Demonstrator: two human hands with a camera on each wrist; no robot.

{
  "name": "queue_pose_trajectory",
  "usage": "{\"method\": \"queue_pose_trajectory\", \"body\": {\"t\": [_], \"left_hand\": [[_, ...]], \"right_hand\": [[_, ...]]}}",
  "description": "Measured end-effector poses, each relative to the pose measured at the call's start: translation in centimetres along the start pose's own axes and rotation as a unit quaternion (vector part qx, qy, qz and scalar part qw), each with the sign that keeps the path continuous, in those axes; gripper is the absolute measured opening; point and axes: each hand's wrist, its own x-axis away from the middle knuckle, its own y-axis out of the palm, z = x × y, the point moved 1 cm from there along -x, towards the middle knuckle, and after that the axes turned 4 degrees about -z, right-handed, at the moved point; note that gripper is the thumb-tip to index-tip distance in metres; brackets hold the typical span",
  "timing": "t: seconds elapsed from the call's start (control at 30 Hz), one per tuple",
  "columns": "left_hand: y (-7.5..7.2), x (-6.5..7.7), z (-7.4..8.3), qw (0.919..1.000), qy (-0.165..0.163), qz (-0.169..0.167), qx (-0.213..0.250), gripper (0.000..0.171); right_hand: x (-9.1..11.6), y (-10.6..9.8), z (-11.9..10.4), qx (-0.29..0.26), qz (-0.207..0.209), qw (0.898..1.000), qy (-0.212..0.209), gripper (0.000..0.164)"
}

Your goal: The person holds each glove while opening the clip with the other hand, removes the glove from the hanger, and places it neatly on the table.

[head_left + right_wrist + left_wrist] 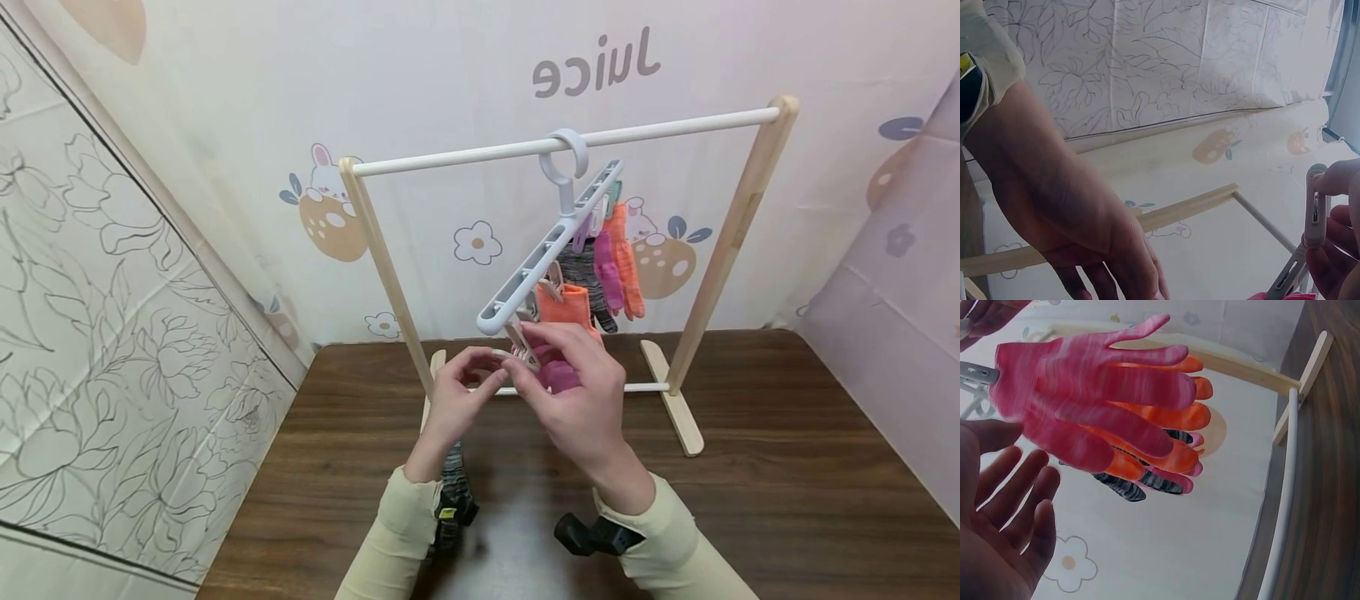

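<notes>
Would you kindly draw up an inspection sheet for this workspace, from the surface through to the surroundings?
Surface: brown wood-grain tabletop, bearing a wooden rack.
Job's things: pale hanger hooked over the top rail; a pink glove clipped at its cuff, with orange glove and dark glove behind.
Clutter: dark striped fabric, partly hidden by the left sleeve; exact item unclear.
Grip: right hand pinches a clip; left hand is beside the pink glove's cuff.
Cables: nothing seen on the tabletop.
Surroundings: printed wall sheet behind, floral sheet at left.
</notes>
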Motion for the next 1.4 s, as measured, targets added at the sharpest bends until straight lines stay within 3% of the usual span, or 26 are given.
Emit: {"method": "queue_pose_trajectory", "body": {"t": [0.13, 0.43, 0.73, 1.4], "left_hand": [[0.2, -0.3, 0.0, 0.9999, -0.003, 0.011, 0.0, 0.025], [0.5, -0.9, 0.0, 0.9997, 0.0, -0.019, 0.013, 0.028], [1.0, -0.5, 0.3, 0.9999, 0.011, 0.004, -0.009, 0.017], [0.1, 0.5, -0.1, 0.9986, 0.013, 0.05, 0.013, 0.015]], "right_hand": [[0.0, 0.0, 0.0, -0.003, 0.002, 1.0, -0.002, 0.039], [0.0, 0.0, -0.1, 0.004, 0.004, 1.0, 0.002, 0.039], [0.1, 0.0, 0.0, 0.01, 0.004, 1.0, 0.005, 0.038], [-0.3, -0.6, 0.7, 0.023, 0.021, 1.0, -0.006, 0.031]]}}
